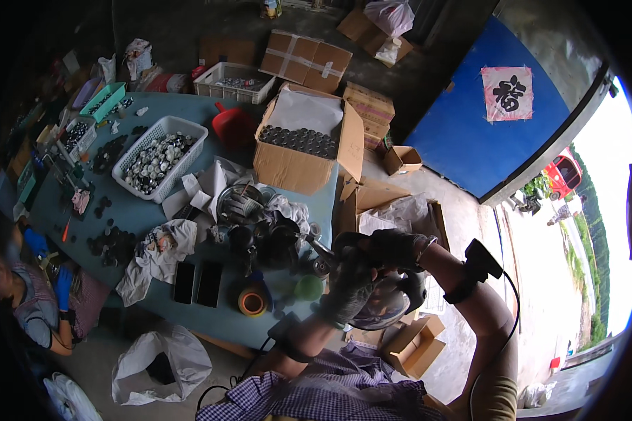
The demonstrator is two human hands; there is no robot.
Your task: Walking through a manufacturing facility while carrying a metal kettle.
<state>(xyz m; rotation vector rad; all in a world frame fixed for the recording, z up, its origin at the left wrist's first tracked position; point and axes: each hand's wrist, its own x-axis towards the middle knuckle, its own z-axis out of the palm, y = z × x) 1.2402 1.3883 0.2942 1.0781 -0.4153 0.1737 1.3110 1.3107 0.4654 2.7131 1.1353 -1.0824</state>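
In front of my body, both my hands, in dark gloves, are at a round, shiny, see-through piece with a dark rim, like a glass pot lid point(386, 300). My left hand point(350, 296) is closed at its left edge. My right hand point(393, 249) bends over its far side, fingers curled in, partly hidden against dark parts. A black curved part point(414, 289) stands at the right side of the piece. Just left of my hands, on the table, lie a green round cup point(309, 287), an orange tape roll point(252, 302) and a heap of dark pot parts point(277, 242).
A blue-green table point(218, 323) bears a white basket of round metal pieces point(160, 158), a carton of dark cylinders point(298, 140), a red dustpan point(233, 125) and two phones point(196, 283). At left, a co-worker's blue-gloved hand point(63, 286) works. Open cartons point(414, 344) stand by me.
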